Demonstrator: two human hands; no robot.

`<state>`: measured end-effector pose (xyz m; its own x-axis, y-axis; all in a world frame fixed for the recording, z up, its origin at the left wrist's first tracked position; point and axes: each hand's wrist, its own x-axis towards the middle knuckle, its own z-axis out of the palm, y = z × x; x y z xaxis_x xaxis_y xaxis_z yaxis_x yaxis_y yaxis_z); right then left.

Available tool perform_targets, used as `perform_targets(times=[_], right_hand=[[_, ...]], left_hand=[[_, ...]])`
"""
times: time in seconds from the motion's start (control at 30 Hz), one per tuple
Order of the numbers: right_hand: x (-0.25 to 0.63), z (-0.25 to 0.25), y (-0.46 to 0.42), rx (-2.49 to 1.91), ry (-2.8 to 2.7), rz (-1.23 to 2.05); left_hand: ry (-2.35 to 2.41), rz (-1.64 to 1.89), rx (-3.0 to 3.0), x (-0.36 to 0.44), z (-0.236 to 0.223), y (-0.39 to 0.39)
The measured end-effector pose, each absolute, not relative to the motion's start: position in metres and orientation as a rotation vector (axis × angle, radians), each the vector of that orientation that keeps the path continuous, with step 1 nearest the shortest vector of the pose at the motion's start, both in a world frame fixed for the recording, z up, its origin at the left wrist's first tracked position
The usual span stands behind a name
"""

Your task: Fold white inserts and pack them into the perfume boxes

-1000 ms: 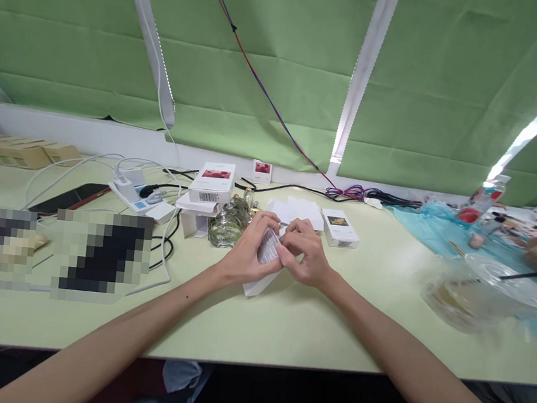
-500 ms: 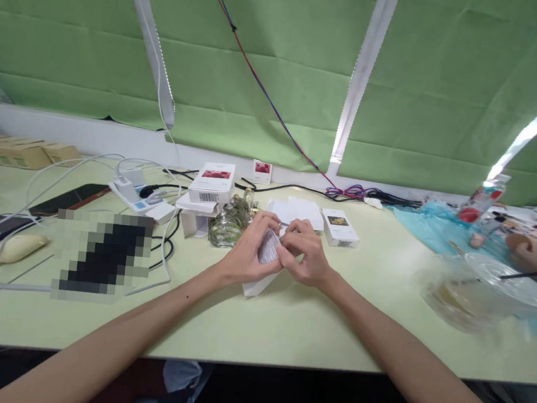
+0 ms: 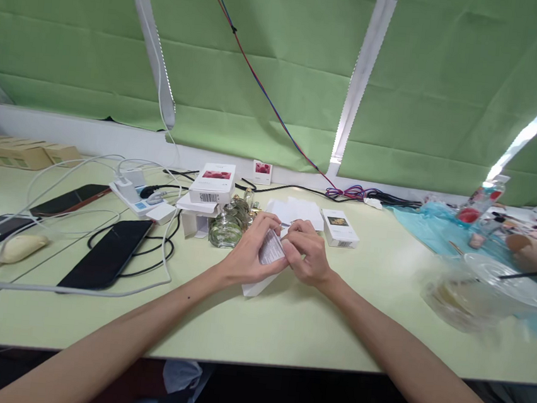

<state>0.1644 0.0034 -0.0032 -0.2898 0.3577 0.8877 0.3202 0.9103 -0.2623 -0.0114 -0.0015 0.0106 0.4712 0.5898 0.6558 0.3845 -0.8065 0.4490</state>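
My left hand point(image 3: 247, 253) is wrapped round a small white box point(image 3: 271, 250) with fine print on its side. The box is tilted above the table, its lower corner pointing toward me. At its far right end my right hand point(image 3: 309, 256) is closed, with thumb and curled fingers pinching the edge; the fingertips partly hide that end. Behind my hands lie white papers or flattened card point(image 3: 303, 212). To the left stand several clear glass bottles point(image 3: 225, 230) with gold-coloured necks, and on the right lies a white box with a yellow picture point(image 3: 340, 229).
White boxes with a red picture point(image 3: 213, 183) are stacked beside the bottles. Phones point(image 3: 107, 254), a power strip point(image 3: 138, 198) and looping cables fill the left. A clear lidded cup point(image 3: 503, 281) with a straw, a blue plastic sheet point(image 3: 413, 225) and another person's hand point(image 3: 536, 260) are at right.
My right thumb and fingers have shifted slightly at the box's end, while my left hand keeps its hold. Another person's hand at the far left edge has gone out of view.
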Motion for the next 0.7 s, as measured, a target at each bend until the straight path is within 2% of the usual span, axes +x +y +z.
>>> perform_targets(times=[0.7], right_hand=[[0.1663,-0.0008,0.0037,-0.556,-1.647,0.166]], left_hand=[[0.846,1.173,2.541,-0.011,0.0072,-0.0002]])
